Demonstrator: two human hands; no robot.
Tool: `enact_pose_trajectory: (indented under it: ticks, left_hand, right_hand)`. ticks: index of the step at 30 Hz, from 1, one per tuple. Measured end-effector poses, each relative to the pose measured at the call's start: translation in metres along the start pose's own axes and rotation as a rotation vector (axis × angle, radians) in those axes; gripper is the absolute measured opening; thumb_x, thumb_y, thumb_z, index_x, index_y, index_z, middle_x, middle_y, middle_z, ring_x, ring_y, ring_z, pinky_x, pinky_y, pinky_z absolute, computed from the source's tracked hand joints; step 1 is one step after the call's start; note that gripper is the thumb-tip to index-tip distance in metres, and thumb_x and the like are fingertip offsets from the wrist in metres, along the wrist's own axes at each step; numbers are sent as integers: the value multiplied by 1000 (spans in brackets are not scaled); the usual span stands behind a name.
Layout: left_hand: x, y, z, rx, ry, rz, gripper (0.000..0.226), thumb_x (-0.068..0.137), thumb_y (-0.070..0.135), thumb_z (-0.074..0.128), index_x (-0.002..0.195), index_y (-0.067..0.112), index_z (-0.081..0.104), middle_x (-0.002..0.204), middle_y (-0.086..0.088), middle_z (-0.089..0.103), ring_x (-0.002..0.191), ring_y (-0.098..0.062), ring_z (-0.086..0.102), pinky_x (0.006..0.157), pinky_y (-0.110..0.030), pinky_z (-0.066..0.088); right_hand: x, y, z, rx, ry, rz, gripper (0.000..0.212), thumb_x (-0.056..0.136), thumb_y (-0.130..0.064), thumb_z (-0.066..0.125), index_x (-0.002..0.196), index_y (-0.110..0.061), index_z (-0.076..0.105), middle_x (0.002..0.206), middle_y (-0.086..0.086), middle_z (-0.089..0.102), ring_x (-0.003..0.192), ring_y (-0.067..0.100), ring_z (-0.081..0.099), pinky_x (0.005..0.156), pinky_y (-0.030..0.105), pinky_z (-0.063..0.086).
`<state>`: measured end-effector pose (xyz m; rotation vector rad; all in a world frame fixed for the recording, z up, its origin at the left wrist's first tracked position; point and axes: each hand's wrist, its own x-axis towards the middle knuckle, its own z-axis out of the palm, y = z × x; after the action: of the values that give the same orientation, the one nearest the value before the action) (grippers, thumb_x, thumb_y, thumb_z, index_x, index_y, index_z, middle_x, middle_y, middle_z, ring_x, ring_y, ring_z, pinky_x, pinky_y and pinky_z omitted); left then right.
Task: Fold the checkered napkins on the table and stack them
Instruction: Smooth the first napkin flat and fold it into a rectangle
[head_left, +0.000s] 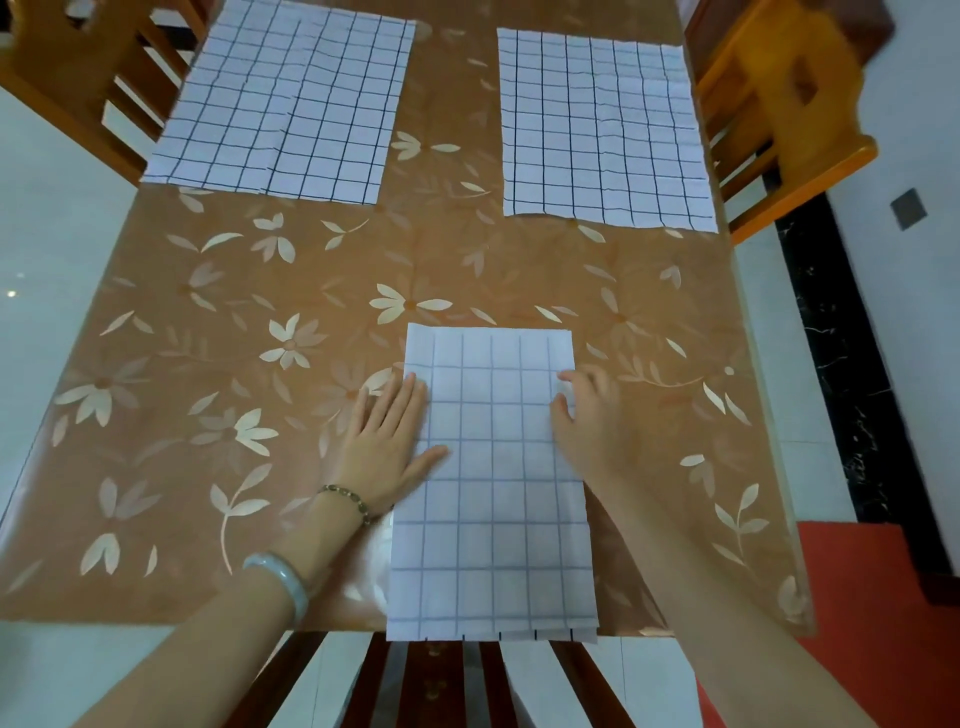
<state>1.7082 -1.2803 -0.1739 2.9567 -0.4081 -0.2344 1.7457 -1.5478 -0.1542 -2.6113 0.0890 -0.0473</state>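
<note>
A white napkin with a dark grid (491, 483) lies folded lengthwise at the table's near edge, its lower end hanging slightly over the rim. My left hand (392, 436) lies flat with straight fingers on the napkin's left edge, thumb on the cloth. My right hand (584, 410) is at the right edge with its fingertips curled onto the cloth. Two more checkered napkins lie spread flat at the far side, one at the far left (283, 101) and one at the far right (602, 130).
The table (208, 322) carries an orange-brown cover with pale flower print. Wooden chairs stand at the far left (78, 78), far right (779, 114) and just below the near edge (431, 680). White floor tiles flank the table.
</note>
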Motion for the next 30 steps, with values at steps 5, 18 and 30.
enact_pose_trajectory:
  ticks: [5, 18, 30]
  left_hand:
    - [73, 11, -15, 8, 39, -12, 68, 96, 45, 26, 146, 0, 31, 152, -15, 32, 142, -27, 29, 116, -44, 6]
    - [92, -11, 22, 84, 26, -147, 79, 93, 63, 7, 153, 11, 6, 160, -5, 6, 148, -18, 3, 118, -45, -8]
    - [-13, 43, 27, 16, 10, 43, 62, 94, 33, 28, 147, 1, 29, 154, -14, 29, 145, -23, 23, 117, -49, 15]
  right_hand:
    - [33, -47, 42, -25, -134, -209, 49, 90, -14, 33, 133, 1, 49, 147, 24, 37, 140, 37, 29, 115, 45, 23]
    - [47, 16, 50, -419, -218, -164, 71, 98, -50, 1, 148, -8, 29, 154, 16, 27, 144, 30, 23, 117, 47, 13]
    - [-49, -39, 72, -269, -230, -345, 56, 95, -29, 29, 143, 0, 37, 150, 17, 36, 140, 30, 31, 113, 48, 19]
